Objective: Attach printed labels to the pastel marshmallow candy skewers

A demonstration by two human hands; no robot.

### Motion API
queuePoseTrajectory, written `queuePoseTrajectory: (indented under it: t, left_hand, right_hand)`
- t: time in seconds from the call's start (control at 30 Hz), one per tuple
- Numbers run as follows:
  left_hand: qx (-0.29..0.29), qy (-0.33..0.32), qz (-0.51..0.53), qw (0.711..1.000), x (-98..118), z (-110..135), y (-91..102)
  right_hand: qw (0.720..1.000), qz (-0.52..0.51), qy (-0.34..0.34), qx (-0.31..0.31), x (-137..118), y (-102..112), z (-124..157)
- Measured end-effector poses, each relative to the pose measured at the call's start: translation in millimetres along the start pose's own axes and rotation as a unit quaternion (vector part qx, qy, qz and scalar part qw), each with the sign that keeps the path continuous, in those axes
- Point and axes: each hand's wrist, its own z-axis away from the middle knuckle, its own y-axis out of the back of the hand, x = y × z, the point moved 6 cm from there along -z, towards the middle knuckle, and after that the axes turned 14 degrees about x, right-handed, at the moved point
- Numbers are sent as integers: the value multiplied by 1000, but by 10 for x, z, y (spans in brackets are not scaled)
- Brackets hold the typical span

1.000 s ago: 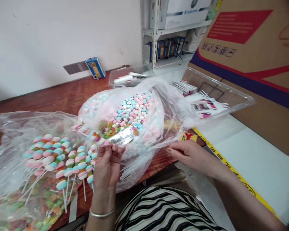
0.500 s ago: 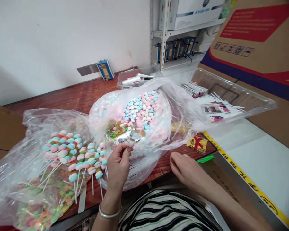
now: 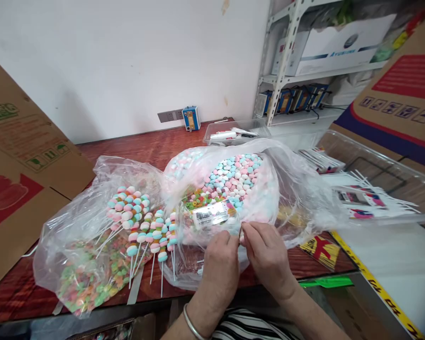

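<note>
My left hand (image 3: 219, 264) and my right hand (image 3: 265, 257) meet at the table's front edge, fingers pinched together on the end of a small clear packet (image 3: 212, 215) with a white barcode label. The packet lies over a big clear bag of pastel pink, blue and white candies (image 3: 233, 177). To the left, a second clear bag holds striped candy skewers on white sticks (image 3: 134, 219), with small multicoloured candies (image 3: 85, 283) below them. A bangle sits on my left wrist.
Cardboard boxes stand at the left (image 3: 14, 179) and right (image 3: 403, 104). A large clear tray (image 3: 382, 165) with printed sachets and a smaller tray (image 3: 233, 134) sit behind the bags. A metal shelf (image 3: 286, 71) is at the back right. A red-cross sticker (image 3: 320, 248) lies on the wooden table (image 3: 127, 146).
My right hand has moved left from the table edge to join my left hand at the packet. The view has shifted, so everything sits further right in frame.
</note>
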Motion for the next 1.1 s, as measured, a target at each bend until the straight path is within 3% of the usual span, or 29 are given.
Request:
queuePoseTrajectory:
  t: [0.13,0.27,0.43,0.67,0.87,0.93,1.0,1.1]
  left_hand:
    - [-15,7,25,1000,24,61,-7]
    - [-22,5,46,999,41,94,5]
    - [-7,16,53,998,12,81,3]
    - [69,22,106,992,-32,55,97]
    - [66,77,163,981,-76,22,116]
    - [65,148,229,960,-136,-8,100]
    - [51,258,330,907,-218,-16,30]
    - [18,422,503,754,-276,25,-141]
  right_hand:
    - [996,49,53,-53,43,-65,45]
    - [993,100,21,-66,187,-45,27]
    - [993,20,81,-81,28,-6,47]
    - [991,-42,124,-35,-148,81,122]
    - [994,-51,100,-6,-154,67,201]
    - [996,-48,80,9,-152,53,219]
    - [997,-49,48,31,-149,41,216]
    - [993,-74,-63,65,-90,8,186]
